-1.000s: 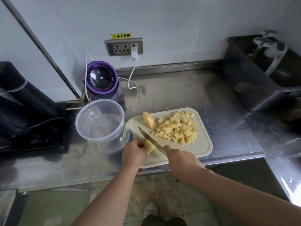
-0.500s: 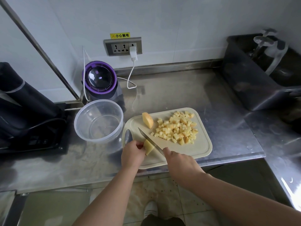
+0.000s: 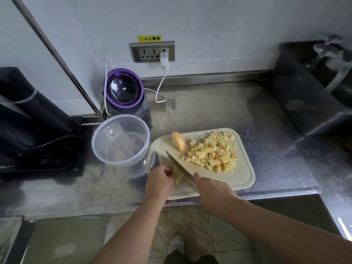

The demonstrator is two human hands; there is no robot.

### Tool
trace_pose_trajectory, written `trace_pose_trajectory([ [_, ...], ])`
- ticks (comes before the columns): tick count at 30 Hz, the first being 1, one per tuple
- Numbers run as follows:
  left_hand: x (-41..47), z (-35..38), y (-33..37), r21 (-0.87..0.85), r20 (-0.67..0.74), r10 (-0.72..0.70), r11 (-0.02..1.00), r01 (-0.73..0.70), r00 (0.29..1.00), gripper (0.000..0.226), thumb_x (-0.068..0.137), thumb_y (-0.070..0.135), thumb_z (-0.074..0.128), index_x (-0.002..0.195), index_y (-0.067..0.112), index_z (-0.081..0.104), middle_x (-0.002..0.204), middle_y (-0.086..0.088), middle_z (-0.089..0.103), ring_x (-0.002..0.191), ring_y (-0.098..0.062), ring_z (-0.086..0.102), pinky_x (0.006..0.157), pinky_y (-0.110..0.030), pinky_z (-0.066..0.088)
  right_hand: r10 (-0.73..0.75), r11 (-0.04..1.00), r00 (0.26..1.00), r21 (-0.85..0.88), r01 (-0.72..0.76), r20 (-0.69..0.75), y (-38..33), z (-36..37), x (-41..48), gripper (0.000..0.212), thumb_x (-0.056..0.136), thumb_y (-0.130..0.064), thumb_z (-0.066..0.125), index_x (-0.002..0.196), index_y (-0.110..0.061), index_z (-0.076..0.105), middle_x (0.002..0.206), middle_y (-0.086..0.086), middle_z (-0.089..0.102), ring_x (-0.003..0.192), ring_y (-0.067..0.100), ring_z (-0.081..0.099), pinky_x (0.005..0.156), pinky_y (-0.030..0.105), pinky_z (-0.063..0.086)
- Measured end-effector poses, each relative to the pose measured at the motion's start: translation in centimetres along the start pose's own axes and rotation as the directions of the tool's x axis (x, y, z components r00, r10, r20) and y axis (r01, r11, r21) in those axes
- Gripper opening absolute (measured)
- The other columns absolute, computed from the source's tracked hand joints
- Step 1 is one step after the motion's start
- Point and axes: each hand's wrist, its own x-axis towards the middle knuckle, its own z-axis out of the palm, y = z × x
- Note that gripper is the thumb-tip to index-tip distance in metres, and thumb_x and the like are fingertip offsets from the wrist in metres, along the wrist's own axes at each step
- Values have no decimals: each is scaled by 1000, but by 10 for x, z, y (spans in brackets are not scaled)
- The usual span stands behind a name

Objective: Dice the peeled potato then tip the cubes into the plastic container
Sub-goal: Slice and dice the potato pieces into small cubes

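Steel knife gripped in our right hand, left hand pinching the potato piece at lower centre; fingertips sit beside the blade, so a slip could nick us. Container centre-left.

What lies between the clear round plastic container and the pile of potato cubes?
Head view: an uncut pale-yellow potato wedge, lying on the cream plastic cutting board.

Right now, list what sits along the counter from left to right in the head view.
Black appliance → plastic container → uncut potato chunk → pile of potato cubes → dark tub.
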Motion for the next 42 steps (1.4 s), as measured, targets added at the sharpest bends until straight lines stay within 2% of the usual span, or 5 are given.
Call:
trace_pose_trajectory([
  [9,-2,-1,-1,14,-2,-38,999,38,999,18,89,25,62,105,19,65,98,7,69,94,-14,63,73,-23,43,45,998,994,59,-39,-99,-1,3,-4,43,93,1,46,128,-19,29,80,-2,47,69,18,55,60,31,47],
  [19,-2,1,-2,-30,-9,-38,999,38,999,10,87,24,64,96,21,67,94,7,71,90,-15,66,82,-33,52,15,1000,997,25,-13,-69,-2,7,-13,44,94,-1,50,131,-17,31,82,-2,46,76,17,59,63,28,48],
  [24,-2,0,0,-12,-10,-17,1000,17,1000,2,88,24,64,87,25,62,92,8,69,90,-14,65,77,-27,49,-5,1000,999,27,6,-54,0,6,-14,41,97,-4,47,131,-17,31,78,-5,43,67,11,51,54,21,40],
  [33,0,0,-1,3,-16,-10,1000,10,1000,12,88,15,63,99,18,68,97,5,71,92,-16,67,84,-29,53,-31,1000,999,-4,31,18,-4,-3,-3,43,96,-4,52,133,-15,32,103,4,60,85,18,64,74,30,55],
  [42,-5,-1,-1,11,-18,-28,1000,28,999,18,88,26,64,103,17,66,97,5,71,93,-15,65,80,-29,50,38,999,997,36,-36,-70,-4,-3,-3,40,91,5,43,122,-16,30,72,-3,40,60,14,43,62,31,41],
])
